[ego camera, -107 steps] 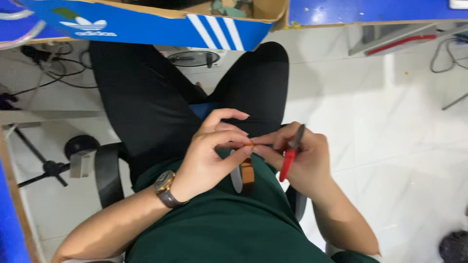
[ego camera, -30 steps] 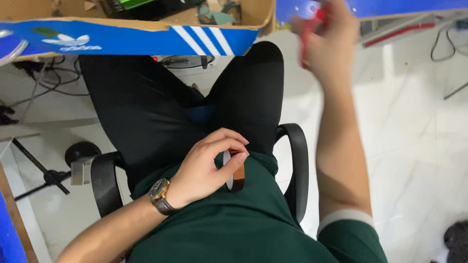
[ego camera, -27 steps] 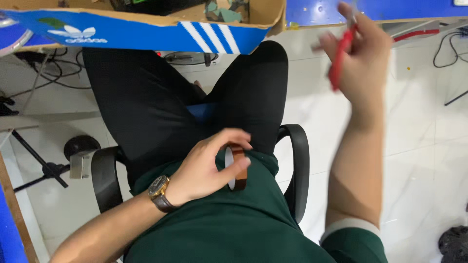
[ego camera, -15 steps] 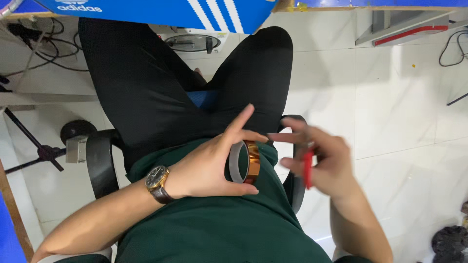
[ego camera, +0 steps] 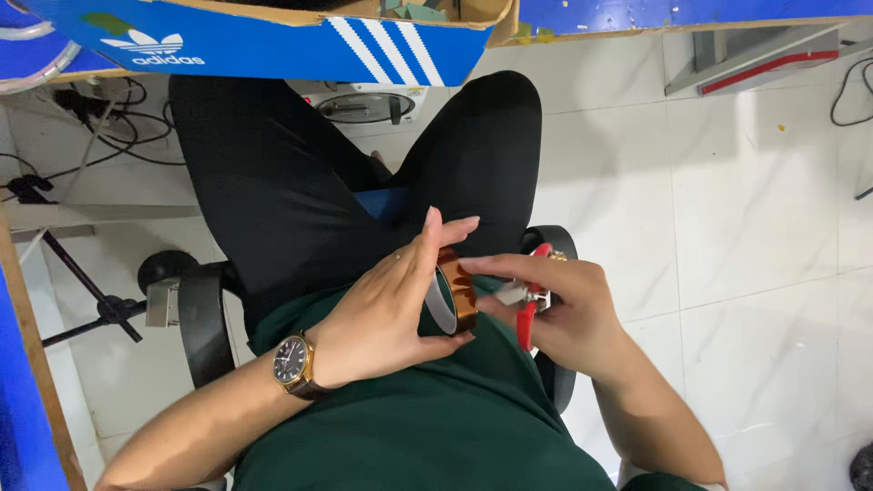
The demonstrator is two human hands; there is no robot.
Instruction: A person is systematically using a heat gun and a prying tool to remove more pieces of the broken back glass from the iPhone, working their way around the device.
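Note:
My left hand [ego camera: 391, 309] holds a roll of amber tape [ego camera: 452, 294] upright over my lap, thumb under it and fingers stretched over its top. My right hand [ego camera: 555, 314] is close on the roll's right side. Its forefinger reaches to the roll's edge, while the other fingers keep a red-handled cutting tool [ego camera: 527, 305] in the palm. A brown-strapped wristwatch [ego camera: 293, 362] sits on my left wrist. I sit in a black chair [ego camera: 205, 318], in black trousers and a green shirt.
A blue cardboard box [ego camera: 273, 41] rests on the blue table edge at the top. Cables [ego camera: 82, 136] and a stand's black legs [ego camera: 86, 300] lie on the white tiled floor at left. A blue board [ego camera: 18, 382] borders the left side.
My right hand, raised to the table edge with the red tool a second ago, has come down to the tape roll. My left hand has turned the roll more upright.

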